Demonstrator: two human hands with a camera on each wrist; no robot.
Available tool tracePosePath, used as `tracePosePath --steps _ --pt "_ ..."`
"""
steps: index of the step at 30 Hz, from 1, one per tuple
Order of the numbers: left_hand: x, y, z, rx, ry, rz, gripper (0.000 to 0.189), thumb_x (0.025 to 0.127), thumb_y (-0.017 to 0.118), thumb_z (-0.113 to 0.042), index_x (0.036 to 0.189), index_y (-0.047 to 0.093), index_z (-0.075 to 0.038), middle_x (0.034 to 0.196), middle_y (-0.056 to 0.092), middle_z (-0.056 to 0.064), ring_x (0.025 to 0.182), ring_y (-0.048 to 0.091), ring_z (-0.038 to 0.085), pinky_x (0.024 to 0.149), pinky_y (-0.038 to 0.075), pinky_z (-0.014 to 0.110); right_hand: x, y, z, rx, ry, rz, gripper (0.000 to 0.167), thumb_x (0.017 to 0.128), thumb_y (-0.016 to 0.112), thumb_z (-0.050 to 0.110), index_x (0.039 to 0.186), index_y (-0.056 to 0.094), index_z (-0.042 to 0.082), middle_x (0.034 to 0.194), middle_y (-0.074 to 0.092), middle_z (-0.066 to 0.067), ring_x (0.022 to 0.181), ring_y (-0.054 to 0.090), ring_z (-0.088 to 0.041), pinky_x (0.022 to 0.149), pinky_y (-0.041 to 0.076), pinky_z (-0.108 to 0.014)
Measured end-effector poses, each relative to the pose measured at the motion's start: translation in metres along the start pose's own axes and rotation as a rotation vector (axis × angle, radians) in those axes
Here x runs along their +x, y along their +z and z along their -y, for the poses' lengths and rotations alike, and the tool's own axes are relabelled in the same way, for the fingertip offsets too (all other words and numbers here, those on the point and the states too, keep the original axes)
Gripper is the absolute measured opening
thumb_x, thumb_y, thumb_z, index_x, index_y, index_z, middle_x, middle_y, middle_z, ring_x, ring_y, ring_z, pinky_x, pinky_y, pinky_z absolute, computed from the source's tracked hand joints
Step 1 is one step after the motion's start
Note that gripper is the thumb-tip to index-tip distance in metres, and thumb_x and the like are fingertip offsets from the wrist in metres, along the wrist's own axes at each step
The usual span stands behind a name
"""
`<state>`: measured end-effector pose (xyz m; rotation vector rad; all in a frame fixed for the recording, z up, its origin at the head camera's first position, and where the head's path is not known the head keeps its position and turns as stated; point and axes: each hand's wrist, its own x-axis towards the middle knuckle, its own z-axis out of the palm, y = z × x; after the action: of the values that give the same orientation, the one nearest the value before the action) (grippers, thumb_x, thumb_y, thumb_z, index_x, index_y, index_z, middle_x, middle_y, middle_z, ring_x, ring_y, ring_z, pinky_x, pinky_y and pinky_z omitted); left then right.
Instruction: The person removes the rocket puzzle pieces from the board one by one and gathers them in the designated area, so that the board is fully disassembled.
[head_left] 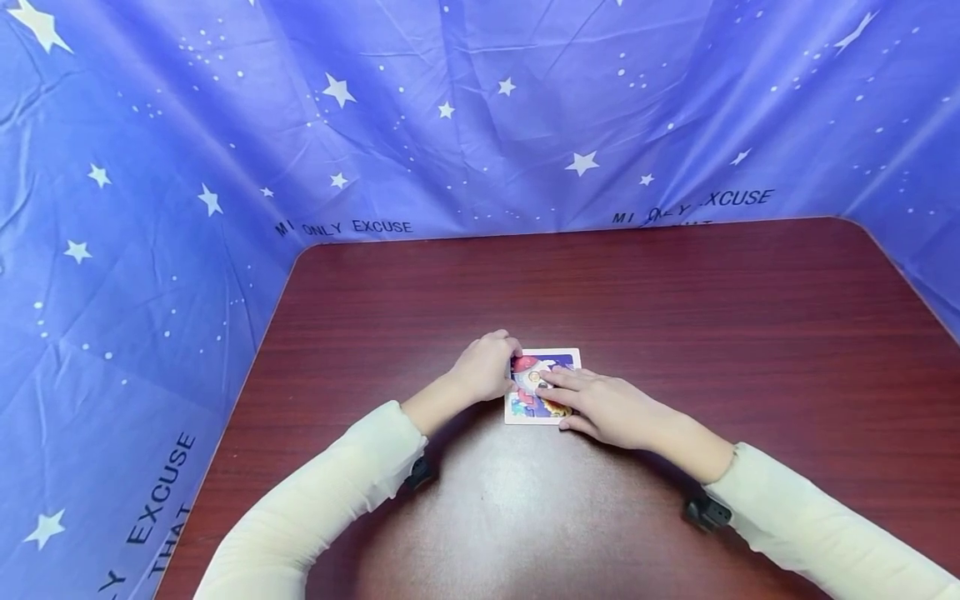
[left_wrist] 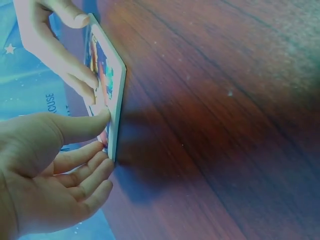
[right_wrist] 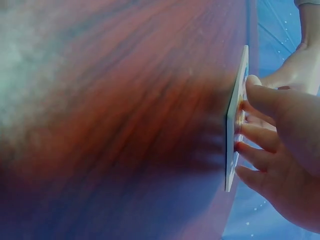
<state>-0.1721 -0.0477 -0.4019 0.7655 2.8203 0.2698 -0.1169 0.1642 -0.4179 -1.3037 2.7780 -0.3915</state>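
Observation:
A thin, square picture board (head_left: pixel 561 357) with a white border and a colourful cartoon print lies flat on the table. At its left edge my left hand (head_left: pixel 483 367) holds it, fingers bent; in the left wrist view the thumb (left_wrist: pixel 100 125) reaches over the border and the other fingertips meet the edge. From the right, my right hand (head_left: pixel 611 408) rests its extended fingers on the print and hides part of it. The right thumb (right_wrist: pixel 255 82) lies at the near right corner in the right wrist view.
The dark red wooden table (head_left: pixel 637 283) has rounded far corners. A blue star-printed curtain (head_left: pixel 465 125) with lettering hangs behind it and along the sides. Small black devices sit beneath both pale sleeves (head_left: pixel 337 483).

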Motion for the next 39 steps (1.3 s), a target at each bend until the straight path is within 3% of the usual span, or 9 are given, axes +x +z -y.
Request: tracePosePath --steps 5,13,18,23,33,39 --pt "0.0022 0.0000 -0.0028 -0.008 -0.026 0.016 0.041 0.074 0.082 -0.022 0.110 0.068 -0.008 0.107 0.065 0.005 0.100 0.064 0.021 0.093 0.052 0.034 0.0010 -0.0004 -0.0009 -0.008 -0.016 -0.023 0.051 0.087 0.068 0.030 0.133 0.057 0.012 0.142 0.054 -0.010 0.130 0.053 -0.029 0.101 0.048 -0.045" --pt "0.0022 0.0003 -0.0048 -0.010 -0.025 0.020 0.040 0.074 0.082 -0.021 0.109 0.068 -0.009 0.108 0.065 0.006 0.105 0.063 0.023 0.095 0.051 0.035 0.0027 0.0005 -0.0005 0.047 0.020 0.042 0.056 0.088 0.068 0.031 0.137 0.053 0.008 0.144 0.051 -0.013 0.134 0.048 -0.031 0.105 0.045 -0.046" --pt "0.0016 -0.0009 -0.0037 -0.001 -0.044 0.025 0.041 0.073 0.083 -0.022 0.109 0.068 -0.010 0.111 0.068 0.006 0.111 0.061 0.024 0.099 0.049 0.036 0.0052 0.0009 0.0006 0.074 0.037 0.032 0.047 0.092 0.062 0.023 0.136 0.054 0.010 0.144 0.052 -0.012 0.134 0.049 -0.030 0.104 0.046 -0.046" --pt "0.0021 -0.0001 -0.0022 -0.004 -0.050 0.030 0.041 0.073 0.083 -0.023 0.109 0.068 -0.010 0.109 0.067 0.006 0.108 0.062 0.023 0.097 0.050 0.035 0.0072 0.0012 0.0007 0.091 0.068 0.033 0.042 0.094 0.058 0.013 0.136 0.055 0.012 0.143 0.053 -0.012 0.133 0.050 -0.028 0.102 0.047 -0.046" --pt "0.0065 -0.0026 -0.0006 -0.018 -0.042 0.026 0.042 0.071 0.085 -0.023 0.106 0.068 -0.009 0.105 0.065 0.006 0.100 0.062 0.022 0.093 0.052 0.035 0.0071 0.0027 -0.0038 0.102 0.060 0.027 0.043 0.093 0.059 0.010 0.136 0.055 0.011 0.144 0.052 -0.012 0.134 0.049 -0.029 0.103 0.046 -0.046" --pt "0.0086 -0.0032 -0.0008 -0.046 -0.043 0.030 0.041 0.068 0.087 -0.022 0.102 0.068 -0.008 0.100 0.069 0.005 0.103 0.061 0.022 0.093 0.051 0.035 0.0064 0.0035 -0.0047 0.104 0.056 0.033 0.044 0.092 0.059 0.009 0.136 0.055 0.010 0.144 0.051 -0.012 0.134 0.048 -0.029 0.105 0.045 -0.046"
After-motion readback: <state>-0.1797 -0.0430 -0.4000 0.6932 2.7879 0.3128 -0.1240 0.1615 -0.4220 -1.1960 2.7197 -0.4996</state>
